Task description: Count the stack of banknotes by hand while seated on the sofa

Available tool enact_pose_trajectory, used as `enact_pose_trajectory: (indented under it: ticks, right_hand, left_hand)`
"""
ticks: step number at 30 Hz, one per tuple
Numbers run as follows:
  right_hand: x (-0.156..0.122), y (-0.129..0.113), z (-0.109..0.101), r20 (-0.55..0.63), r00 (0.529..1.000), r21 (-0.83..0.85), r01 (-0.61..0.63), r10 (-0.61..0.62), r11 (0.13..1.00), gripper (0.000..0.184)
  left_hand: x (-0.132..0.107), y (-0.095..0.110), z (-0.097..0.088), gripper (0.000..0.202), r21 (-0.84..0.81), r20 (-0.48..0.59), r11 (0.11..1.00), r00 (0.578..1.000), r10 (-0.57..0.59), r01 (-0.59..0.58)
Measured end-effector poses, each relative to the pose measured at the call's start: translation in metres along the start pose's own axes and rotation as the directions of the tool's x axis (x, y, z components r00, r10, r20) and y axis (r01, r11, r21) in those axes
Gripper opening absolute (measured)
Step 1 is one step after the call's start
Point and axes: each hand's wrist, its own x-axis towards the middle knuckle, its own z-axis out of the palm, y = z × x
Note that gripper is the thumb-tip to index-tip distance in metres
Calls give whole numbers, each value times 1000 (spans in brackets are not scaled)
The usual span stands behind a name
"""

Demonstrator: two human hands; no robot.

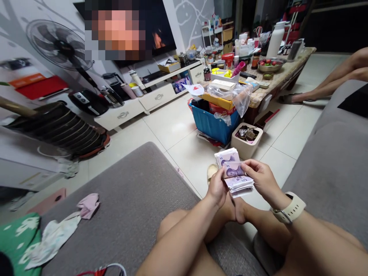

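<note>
Over a tiled living-room floor [172,126] and grey sofa [123,184], the left hand [217,188] curls around a wad of purple banknotes [234,172], the right hand [258,180] pinching its upper notes.

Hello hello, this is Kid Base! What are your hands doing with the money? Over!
Left hand gripping purple banknotes. Right hand pinching top note. Slipper on floor beyond. Over.

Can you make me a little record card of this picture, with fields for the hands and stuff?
left hand: holds purple banknotes
right hand: pinches the same notes
right wrist: cream watch
just beyond: beige tub of small things, blue plastic crate
seat: grey sofa
far table: metal bowl of fruit
nearby: another person's legs
</note>
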Motion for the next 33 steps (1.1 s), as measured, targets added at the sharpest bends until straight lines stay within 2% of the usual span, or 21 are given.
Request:
enact_pose_trajectory:
  ticks: [21,29,31,33]
  right_hand:
    - [-1,-2,2,56,997,60,-52,48,997,31]
    - [1,5,-1,77,996,45,-50,46,998,31]
    - [1,2,0,78,997,-6,-15,16,1000,31]
    - [-4,-12,3,59,995,-76,86,-81,993,32]
  left_hand:
    - [-1,1,0,32,-24,-13,1000,1000,12,-12]
    - [-1,1,0,31,-8,-11,1000,1000,12,-12]
    - [-2,2,1,32,-3,-1,1000,1000,8,-8]
    - [-4,4,1,35,7,2,1000,1000,-5,5]
